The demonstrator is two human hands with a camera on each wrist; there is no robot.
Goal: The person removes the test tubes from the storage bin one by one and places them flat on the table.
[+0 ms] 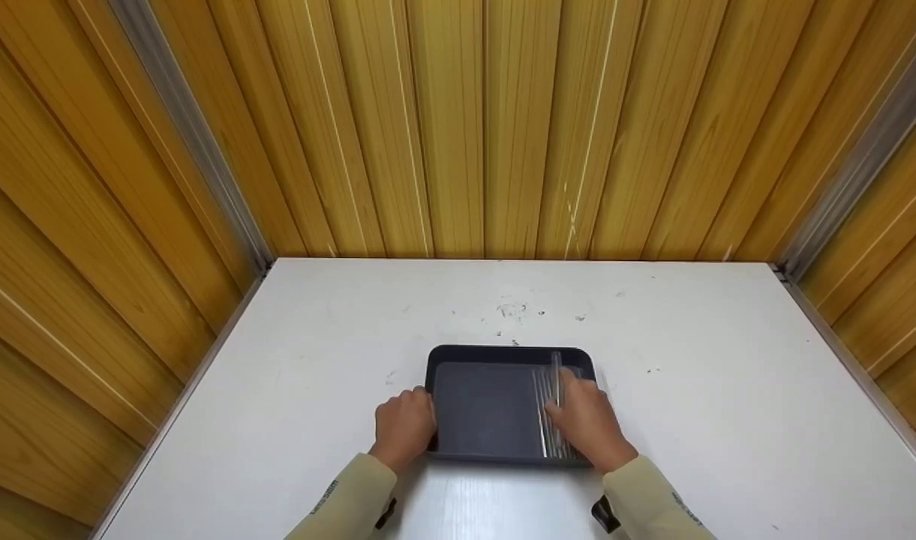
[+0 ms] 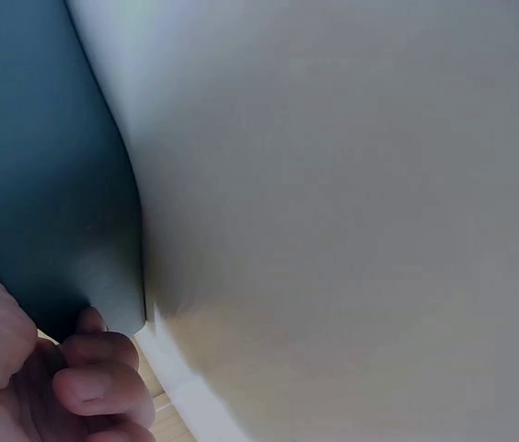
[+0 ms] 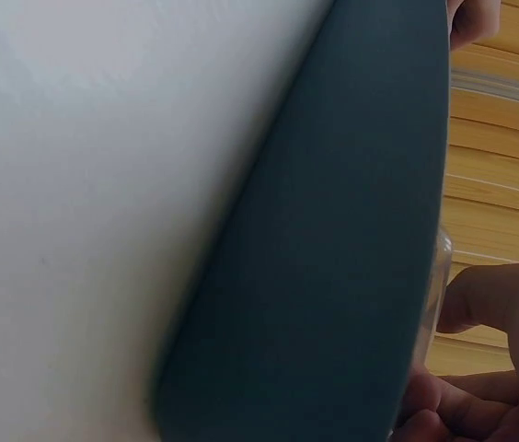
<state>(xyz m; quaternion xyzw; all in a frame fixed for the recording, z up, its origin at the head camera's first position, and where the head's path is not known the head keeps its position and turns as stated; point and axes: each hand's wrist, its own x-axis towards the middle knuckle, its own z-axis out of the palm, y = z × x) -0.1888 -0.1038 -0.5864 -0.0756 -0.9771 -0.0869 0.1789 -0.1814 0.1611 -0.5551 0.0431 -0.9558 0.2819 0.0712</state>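
Observation:
A dark shallow rectangular tray [image 1: 488,409] rests on the white table. The left hand [image 1: 405,427] grips its left side; in the left wrist view the curled fingers [image 2: 103,382] are at the tray's outer wall [image 2: 48,175]. Over the tray's right part, the right hand [image 1: 589,424] holds a clear tube [image 1: 556,369] between thumb and fingers. Several more clear thin tubes [image 1: 542,424] lie side by side in the tray, partly hidden by that hand. The right wrist view shows the clear piece [image 3: 436,290] at the right hand's thumb [image 3: 471,299], partly behind the tray wall [image 3: 333,212].
The white table [image 1: 337,337] spreads around the tray, with small dark marks [image 1: 514,310] beyond its far rim. Yellow wood-patterned panels [image 1: 442,127] enclose the back and both sides, joined by grey metal corner strips [image 1: 195,127].

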